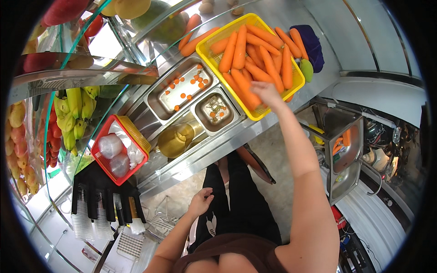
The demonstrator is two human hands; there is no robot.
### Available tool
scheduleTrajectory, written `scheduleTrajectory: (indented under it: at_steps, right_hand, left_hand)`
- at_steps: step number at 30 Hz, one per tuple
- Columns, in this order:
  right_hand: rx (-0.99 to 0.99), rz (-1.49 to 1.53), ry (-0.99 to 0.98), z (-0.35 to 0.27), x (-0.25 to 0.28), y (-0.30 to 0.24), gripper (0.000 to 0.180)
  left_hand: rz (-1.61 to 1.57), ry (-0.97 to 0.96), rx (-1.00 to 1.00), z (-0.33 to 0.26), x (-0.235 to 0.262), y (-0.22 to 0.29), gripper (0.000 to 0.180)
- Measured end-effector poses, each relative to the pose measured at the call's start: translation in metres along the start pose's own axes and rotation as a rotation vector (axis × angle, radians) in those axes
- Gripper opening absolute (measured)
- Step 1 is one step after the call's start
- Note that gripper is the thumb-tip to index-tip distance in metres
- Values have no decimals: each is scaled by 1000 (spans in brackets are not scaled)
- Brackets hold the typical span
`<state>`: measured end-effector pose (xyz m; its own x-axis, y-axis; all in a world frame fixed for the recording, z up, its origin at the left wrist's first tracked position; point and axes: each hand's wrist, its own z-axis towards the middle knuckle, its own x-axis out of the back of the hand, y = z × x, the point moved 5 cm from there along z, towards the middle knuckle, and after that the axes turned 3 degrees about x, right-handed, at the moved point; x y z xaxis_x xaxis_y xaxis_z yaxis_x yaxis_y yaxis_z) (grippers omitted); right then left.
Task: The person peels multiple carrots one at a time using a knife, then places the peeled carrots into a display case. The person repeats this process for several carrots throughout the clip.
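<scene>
My right hand [267, 94] is at the near part of a yellow basket [207, 50] piled with whole orange carrots. Its bent fingers press against the side of one thick carrot [246, 92]; the far side of the grip is hidden. Lower down, my left hand [200, 201] hangs in front of my thigh, fingers loosely curled and apart, with nothing in it. Left of the basket, a steel tray [157, 101] holds several small orange carrot pieces. A smaller square steel pan [199, 112] beside it contains carrot bits and greenish scraps.
A gold-coloured round container [175, 142] sits in the counter. A red basket [119, 182] with clear plastic-wrapped bundles stands left. Bananas [75, 113] hang behind glass. A purple cloth [314, 49] and green fruit [306, 70] lie beyond the carrots. A steel sink [339, 159] is at right.
</scene>
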<state>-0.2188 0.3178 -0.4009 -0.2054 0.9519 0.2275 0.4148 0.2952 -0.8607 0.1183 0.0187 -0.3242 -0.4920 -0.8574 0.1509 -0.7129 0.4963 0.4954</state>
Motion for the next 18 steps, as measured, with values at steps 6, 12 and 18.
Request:
scheduleTrajectory:
  at_steps: [6,12,18]
  right_hand:
    - [-148,814,-3,-7,56,-71,37]
    - [-105,444,67,12,64,-88,38]
    - [279,2,57,34,17,-80,51]
  left_hand:
    - [-6,17,4,-2,3,-9,32]
    - [-20,0,26,1,-1,-10,32]
    - [22,-37,30,4,0,-13,31]
